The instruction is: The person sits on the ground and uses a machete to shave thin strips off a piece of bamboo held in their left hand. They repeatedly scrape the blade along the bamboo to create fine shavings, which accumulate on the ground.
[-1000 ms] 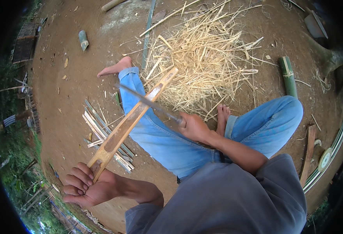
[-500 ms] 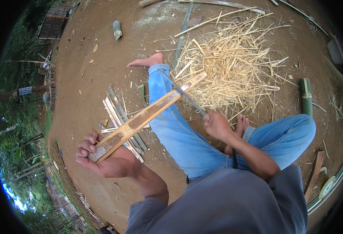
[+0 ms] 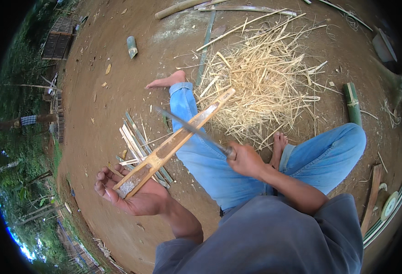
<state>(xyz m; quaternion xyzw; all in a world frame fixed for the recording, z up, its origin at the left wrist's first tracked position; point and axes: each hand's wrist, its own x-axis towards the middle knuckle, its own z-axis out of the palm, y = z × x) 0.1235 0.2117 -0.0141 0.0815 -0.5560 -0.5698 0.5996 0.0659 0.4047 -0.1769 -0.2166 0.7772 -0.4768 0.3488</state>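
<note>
A split length of bamboo (image 3: 167, 149), its hollow side up with nodes showing, slants across my left thigh. My left hand (image 3: 139, 197) holds its near end, palm underneath and fingers curled up beside the edge. My right hand (image 3: 247, 161) is closed round the handle of a long knife (image 3: 200, 133). The blade, blurred by motion, crosses over the middle of the bamboo. Whether the edge touches the bamboo I cannot tell.
A heap of pale bamboo shavings (image 3: 265, 84) lies beyond my feet. Split strips (image 3: 134, 137) rest on the ground left of my leg. Green bamboo sections (image 3: 352, 104) stand out at right and a short one (image 3: 132, 47) at far left. A plank (image 3: 371, 199) lies at right.
My right hand has moved left, and the knife blade has shifted from near the bamboo's far end to its middle. My left hand keeps its hold, a little to the right.
</note>
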